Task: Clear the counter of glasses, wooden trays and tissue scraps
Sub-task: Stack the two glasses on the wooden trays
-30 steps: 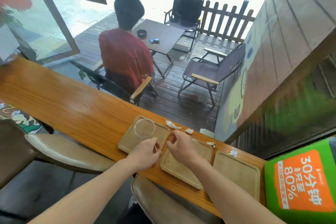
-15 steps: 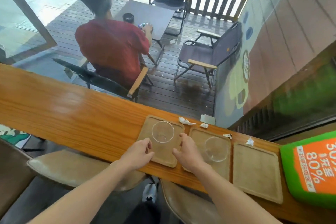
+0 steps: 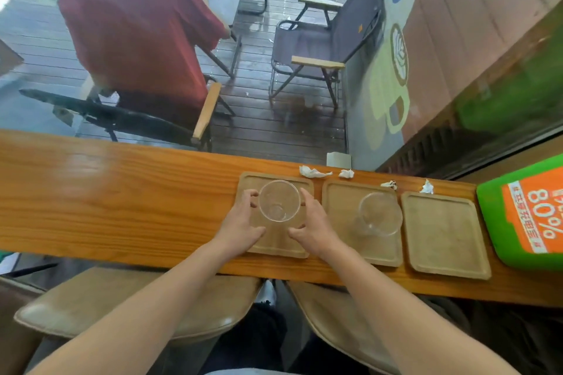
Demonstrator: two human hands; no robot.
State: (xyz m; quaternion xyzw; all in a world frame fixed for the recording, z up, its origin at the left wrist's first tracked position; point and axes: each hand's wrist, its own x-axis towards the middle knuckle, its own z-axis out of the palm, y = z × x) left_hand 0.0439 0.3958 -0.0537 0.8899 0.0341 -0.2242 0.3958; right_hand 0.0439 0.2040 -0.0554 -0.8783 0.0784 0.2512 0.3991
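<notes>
Pale wood under clear glass: the left tray (image 3: pixel 275 240) lies on the orange bench (image 3: pixel 122 198) with a glass (image 3: pixel 279 200) standing on its far half, and both hands are spread over it. The left hand (image 3: pixel 240 227) and the right hand (image 3: pixel 313 227) flank the glass with fingers loosely curved and parted, closing on nothing; whether any fingertip touches the glass wall I cannot tell. The step in hand looks to be taking up this glass, or the tray with the glass riding on it. If the tray is lifted, it should be held level by both long sides, since the glass is tall, smooth and likely to slide or tip. A second glass (image 3: pixel 380 214) leans on the middle tray (image 3: pixel 341 207), its rim overhanging toward the right tray (image 3: pixel 444 234), which is bare. The three trays sit just beside one another, so the left one is better raised straight up than dragged rightward. Four tissue scraps lie along the far edge, among them the largest scrap (image 3: pixel 313 172), near the drop, so they need picking rather than sweeping. The bench is open to the left; a green sign (image 3: pixel 524 213) closes the right end, and the trays' near rims sit close to the front edge above the stools (image 3: pixel 137 304).
</notes>
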